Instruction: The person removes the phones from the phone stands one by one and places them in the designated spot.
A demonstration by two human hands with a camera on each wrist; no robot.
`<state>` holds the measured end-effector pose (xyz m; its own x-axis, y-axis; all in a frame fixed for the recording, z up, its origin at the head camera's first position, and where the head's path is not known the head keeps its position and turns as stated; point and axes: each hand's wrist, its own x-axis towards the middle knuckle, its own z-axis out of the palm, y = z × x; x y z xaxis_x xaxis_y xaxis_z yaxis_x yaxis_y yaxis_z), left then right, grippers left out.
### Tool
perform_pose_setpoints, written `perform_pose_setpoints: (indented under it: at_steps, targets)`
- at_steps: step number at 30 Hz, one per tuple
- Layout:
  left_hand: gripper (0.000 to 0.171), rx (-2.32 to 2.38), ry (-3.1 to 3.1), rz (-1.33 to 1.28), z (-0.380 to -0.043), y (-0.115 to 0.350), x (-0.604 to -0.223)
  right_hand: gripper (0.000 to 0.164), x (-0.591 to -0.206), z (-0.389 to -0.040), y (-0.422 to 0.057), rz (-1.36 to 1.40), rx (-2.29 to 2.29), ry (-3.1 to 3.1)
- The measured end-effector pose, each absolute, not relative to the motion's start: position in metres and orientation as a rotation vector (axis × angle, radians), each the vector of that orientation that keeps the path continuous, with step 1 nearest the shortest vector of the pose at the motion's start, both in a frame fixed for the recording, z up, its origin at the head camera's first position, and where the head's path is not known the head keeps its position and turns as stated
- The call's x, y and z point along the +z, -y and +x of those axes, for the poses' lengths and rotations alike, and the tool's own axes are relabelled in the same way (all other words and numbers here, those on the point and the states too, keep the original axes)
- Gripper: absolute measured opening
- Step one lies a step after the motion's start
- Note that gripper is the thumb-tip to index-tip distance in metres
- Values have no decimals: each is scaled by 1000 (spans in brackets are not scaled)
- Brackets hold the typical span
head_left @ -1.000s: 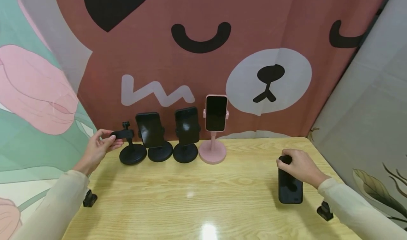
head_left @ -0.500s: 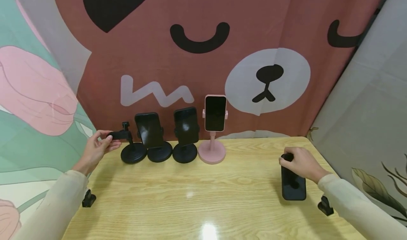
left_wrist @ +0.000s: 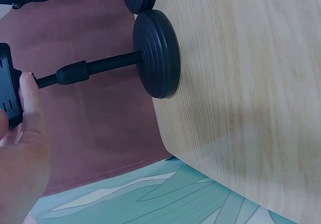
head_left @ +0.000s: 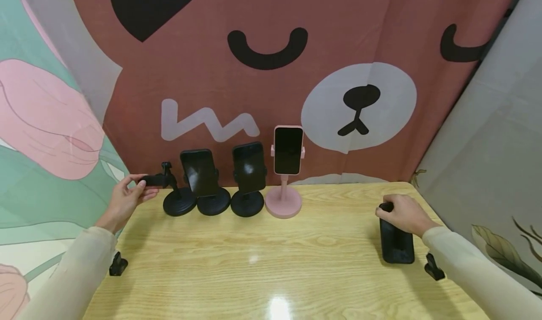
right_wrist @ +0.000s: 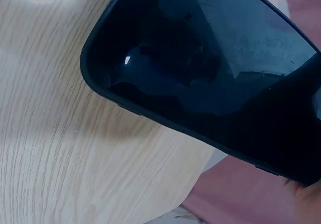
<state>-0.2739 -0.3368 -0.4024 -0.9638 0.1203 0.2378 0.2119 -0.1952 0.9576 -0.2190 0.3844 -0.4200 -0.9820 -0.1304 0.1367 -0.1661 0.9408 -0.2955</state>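
Note:
My left hand (head_left: pixel 124 200) pinches the clamp (head_left: pixel 154 181) of a black phone stand (head_left: pixel 179 202) at the table's back left. Close up in the left wrist view, the stand's ridged round base (left_wrist: pixel 159 54) sits on the wood and its pole leads to the clamp by my fingers. No phone is seen in this clamp. At the right, my right hand (head_left: pixel 408 215) grips the top end of a black smartphone (head_left: pixel 398 244), screen facing me. Its dark glossy screen (right_wrist: pixel 200 68) fills much of the right wrist view, held over the table.
Along the back stand two black phone stands holding a phone (head_left: pixel 199 173) and another phone (head_left: pixel 249 168), then a pink stand (head_left: pixel 283 201) with a pink-edged phone (head_left: pixel 288 150). Printed cloth (head_left: pixel 271 94) hangs right behind the wooden table (head_left: pixel 254 249).
My left hand has drawn slightly left with the clamp, while the stand's base has shifted a little right. My right hand has moved the smartphone right and slightly farther back.

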Motion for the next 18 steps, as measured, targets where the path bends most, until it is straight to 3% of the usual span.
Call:
perform_pose_setpoints:
  at_steps: [18]
  targets:
    - [18, -2276, 2088, -252, -270, 339, -399, 27, -434, -238, -407, 142, 396, 3079]
